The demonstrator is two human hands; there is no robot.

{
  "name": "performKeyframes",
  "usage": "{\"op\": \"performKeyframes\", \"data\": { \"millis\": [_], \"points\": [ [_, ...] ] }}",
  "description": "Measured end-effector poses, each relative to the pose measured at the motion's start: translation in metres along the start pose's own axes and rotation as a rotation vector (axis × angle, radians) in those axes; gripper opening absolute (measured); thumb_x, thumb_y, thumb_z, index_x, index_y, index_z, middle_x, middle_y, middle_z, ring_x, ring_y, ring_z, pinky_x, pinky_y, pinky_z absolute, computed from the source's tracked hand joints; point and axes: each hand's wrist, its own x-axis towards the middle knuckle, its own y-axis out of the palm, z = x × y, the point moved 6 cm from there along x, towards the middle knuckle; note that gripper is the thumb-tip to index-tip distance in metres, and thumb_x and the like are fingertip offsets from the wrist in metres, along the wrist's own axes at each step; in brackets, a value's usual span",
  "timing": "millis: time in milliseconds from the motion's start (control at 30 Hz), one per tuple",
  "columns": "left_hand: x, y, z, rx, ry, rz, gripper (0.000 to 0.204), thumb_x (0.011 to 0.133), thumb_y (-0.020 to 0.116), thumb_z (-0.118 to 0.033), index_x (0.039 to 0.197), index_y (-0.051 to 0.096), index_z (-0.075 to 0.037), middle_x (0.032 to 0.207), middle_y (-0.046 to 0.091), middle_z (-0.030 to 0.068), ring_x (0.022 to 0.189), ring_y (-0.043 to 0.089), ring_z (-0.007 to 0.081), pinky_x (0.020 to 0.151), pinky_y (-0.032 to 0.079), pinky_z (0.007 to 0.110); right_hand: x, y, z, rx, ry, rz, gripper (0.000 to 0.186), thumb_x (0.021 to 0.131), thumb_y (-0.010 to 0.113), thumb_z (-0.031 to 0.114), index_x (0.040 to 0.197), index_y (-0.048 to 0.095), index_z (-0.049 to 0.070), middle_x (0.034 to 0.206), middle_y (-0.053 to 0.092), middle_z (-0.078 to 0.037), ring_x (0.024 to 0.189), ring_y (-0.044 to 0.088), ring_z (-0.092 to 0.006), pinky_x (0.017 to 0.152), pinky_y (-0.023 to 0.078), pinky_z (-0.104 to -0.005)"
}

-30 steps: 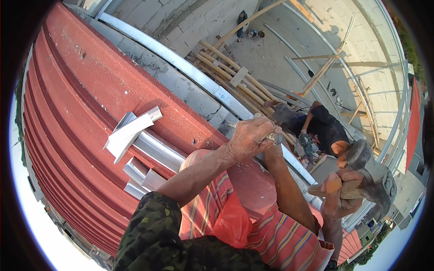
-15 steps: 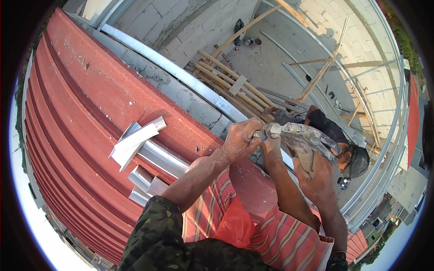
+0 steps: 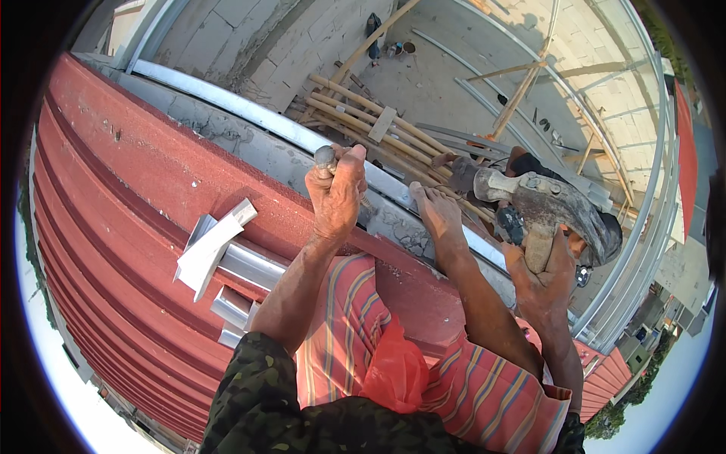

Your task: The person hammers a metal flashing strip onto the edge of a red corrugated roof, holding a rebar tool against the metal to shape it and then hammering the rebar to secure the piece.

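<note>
My left hand [image 3: 337,193] is closed around a grey metal bolt [image 3: 325,158]; its round end sticks up by the thumb and a threaded part shows below the fingers. My right hand [image 3: 546,268] grips the short handle of a worn, mortar-stained claw hammer [image 3: 544,189], its striking face pointing left. Hammer and bolt are well apart. Between the hands, my bare foot [image 3: 441,219] rests by a shiny metal channel [image 3: 287,130] that runs along the top of the block wall [image 3: 219,136].
Red ribbed roofing [image 3: 113,227] slopes away at left, carrying cut metal profile pieces [image 3: 214,250]. Beyond the wall is a drop to a floor with bamboo poles [image 3: 378,129] and wooden props [image 3: 522,98]. A co-worker [image 3: 529,165] below is partly hidden behind the hammer. A red plastic bag [image 3: 397,367] lies on my lap.
My left hand has moved left and up with the bolt, away from the hammer. The hammer has swung to the right, its handle now upright in my right hand. The view has shifted slightly.
</note>
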Motion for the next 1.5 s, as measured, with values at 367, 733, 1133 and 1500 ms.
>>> {"op": "performKeyframes", "data": {
  "millis": [367,733,1133,1500],
  "points": [
    [-0.015,0.014,0.015,0.076,0.04,0.147,0.031,0.086,0.063,-0.011,0.065,0.039,-0.011,0.057,0.037,-0.0033,0.05,0.034,0.0056,0.046,0.028,0.022,0.024,-0.024,0.05,-0.002,-0.157,-0.075,0.026,0.075,0.071,0.006,0.093,0.055,-0.002,0.072,0.063,-0.012,0.059,0.063,-0.0215,0.057,0.048,-0.0307],
    [-0.048,0.077,0.018,0.31,0.504,0.472,0.019,0.076,0.068,-0.013,0.073,0.052,-0.002,0.069,0.052,0.0109,0.061,0.054,0.0318,0.055,0.044,0.038,-0.009,-0.022,0.089,-0.51,-0.562,0.02,0.018,0.078,0.069,0.005,0.089,0.059,-0.005,0.082,0.063,-0.018,0.073,0.061,-0.0296,0.071,0.048,-0.0374],
    [-0.06,0.057,0.021,0.564,0.588,0.517,0.019,0.066,0.067,-0.008,0.081,0.055,-0.005,0.074,0.052,0.0098,0.066,0.056,0.0305,0.057,0.046,0.039,-0.023,-0.013,0.047,-0.445,-0.481,-0.043,0.016,0.076,0.069,0.0,0.09,0.062,-0.004,0.078,0.061,-0.012,0.067,0.061,-0.0238,0.063,0.047,-0.035],
    [-0.08,0.069,0.008,0.634,0.821,0.642,0.034,0.055,0.07,-0.008,0.086,0.056,-0.008,0.078,0.05,0.0069,0.07,0.058,0.0284,0.058,0.048,0.038,-0.028,-0.014,0.0,-0.097,-0.122,-0.126,0.019,0.082,0.068,0.006,0.09,0.052,-0.001,0.067,0.054,-0.004,0.05,0.047,-0.0086,0.043,0.037,-0.0245]
  ]
}}
